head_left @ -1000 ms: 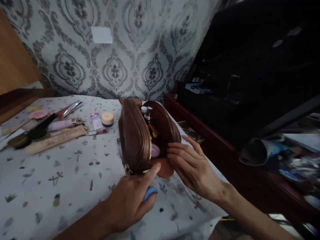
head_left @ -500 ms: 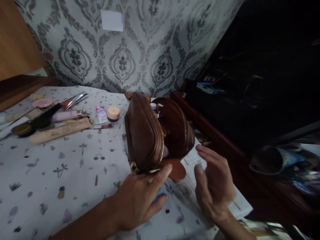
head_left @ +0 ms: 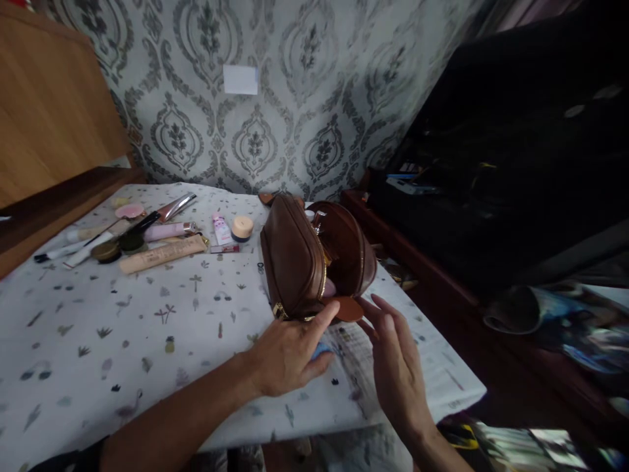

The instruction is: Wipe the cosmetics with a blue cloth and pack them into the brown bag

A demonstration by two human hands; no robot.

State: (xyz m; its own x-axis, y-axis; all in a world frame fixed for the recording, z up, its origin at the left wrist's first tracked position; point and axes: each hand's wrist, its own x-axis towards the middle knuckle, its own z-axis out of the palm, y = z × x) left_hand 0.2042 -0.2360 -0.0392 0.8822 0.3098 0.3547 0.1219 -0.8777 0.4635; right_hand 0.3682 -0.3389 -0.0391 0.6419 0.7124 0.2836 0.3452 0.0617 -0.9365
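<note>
Left fingers [head_left: 325, 320] curled around blue item [head_left: 321, 350]; right fingers [head_left: 391, 329] loosely parted; brown bag [head_left: 295, 259] just beyond both.

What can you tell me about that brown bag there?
The brown bag looks like smooth leather, with rounded panels, gold zip teeth and a lighter tab at its near end. It sits unzipped, mouth gaping upward, on the patterned tablecloth, small items showing inside. The left hand appears to touch the tab; the right hand's contact is unclear.
</note>
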